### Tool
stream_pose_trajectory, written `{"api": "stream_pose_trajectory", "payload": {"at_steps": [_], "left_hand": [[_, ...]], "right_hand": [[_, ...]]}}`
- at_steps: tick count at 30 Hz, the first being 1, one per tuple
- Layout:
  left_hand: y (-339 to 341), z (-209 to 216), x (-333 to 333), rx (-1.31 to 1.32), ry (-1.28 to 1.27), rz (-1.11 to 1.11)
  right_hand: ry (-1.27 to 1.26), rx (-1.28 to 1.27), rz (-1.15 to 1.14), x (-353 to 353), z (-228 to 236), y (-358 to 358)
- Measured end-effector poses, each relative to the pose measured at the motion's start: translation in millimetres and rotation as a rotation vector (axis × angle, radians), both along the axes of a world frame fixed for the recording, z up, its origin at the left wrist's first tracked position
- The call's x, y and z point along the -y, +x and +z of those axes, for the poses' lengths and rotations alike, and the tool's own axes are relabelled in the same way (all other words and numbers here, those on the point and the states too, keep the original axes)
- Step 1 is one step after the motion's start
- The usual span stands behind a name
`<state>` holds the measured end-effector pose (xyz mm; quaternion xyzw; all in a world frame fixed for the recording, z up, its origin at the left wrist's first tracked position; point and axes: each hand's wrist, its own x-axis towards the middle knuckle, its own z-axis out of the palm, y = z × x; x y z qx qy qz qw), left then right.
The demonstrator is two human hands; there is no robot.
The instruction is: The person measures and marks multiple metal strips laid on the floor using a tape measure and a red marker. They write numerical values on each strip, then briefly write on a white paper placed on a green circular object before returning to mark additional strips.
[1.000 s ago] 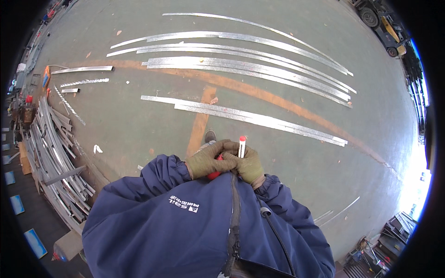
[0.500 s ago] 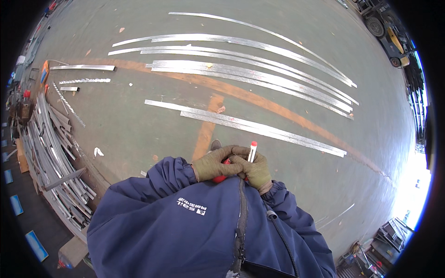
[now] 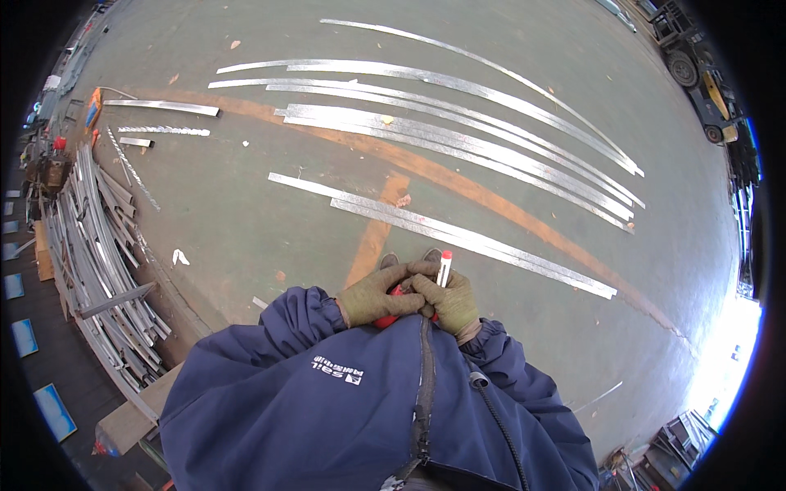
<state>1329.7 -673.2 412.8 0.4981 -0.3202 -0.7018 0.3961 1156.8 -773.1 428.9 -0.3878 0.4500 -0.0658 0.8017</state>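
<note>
Mostly closed, the olive-gloved left hand [image 3: 368, 299] is gripping a red object [image 3: 385, 322] at the lower centre of the frame, its shape largely hidden. Touching the left, the right hand [image 3: 455, 304], fingers curled, is holding a white marker [image 3: 444, 272] whose red cap is pointing up the frame. Two shoes [image 3: 389, 260] are showing just beyond. Silvery metal strips [image 3: 442, 135] are lying across the centre and upper frame, some crossing an orange floor line [image 3: 374, 243]. Metal lengths [image 3: 102, 262] are lying heaped at left; a forklift [image 3: 711, 102] is standing upper right.
</note>
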Motion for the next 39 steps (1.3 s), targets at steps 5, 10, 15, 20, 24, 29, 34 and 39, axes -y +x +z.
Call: {"api": "stream_pose_trajectory", "payload": {"at_steps": [5, 10, 15, 20, 24, 29, 34, 39], "left_hand": [[-2.4, 6.2, 5.8, 0.006, 0.025, -0.002], [-8.3, 5.1, 15.2, -0.031, 0.144, -0.051], [-13.7, 5.2, 24.1, -0.041, 0.214, -0.089], [-21.0, -3.4, 27.3, -0.012, 0.234, -0.127], [-25.0, -5.3, 29.5, 0.018, 0.306, -0.160], [-26.9, -6.3, 33.0, 0.004, 0.285, -0.186], [-29.7, 9.9, 37.2, -0.106, 0.291, -0.081], [-31.2, 4.2, 35.1, -0.031, 0.281, -0.058]], "right_hand": [[0.023, -0.001, -0.004, 6.2, -3.9, -2.4], [0.006, 0.047, -0.022, 14.4, -10.3, -10.3], [-0.003, 0.109, -0.093, 26.2, 1.7, -14.9], [0.047, 0.074, -0.117, 35.6, 4.2, -26.1], [0.027, 0.058, -0.106, 37.0, 5.8, -28.9], [0.030, 0.047, 0.003, 40.0, 1.5, -33.6], [0.036, 0.021, 0.058, 41.5, -2.8, -33.8], [0.058, 0.027, 0.072, 41.1, -6.5, -34.7]]}}
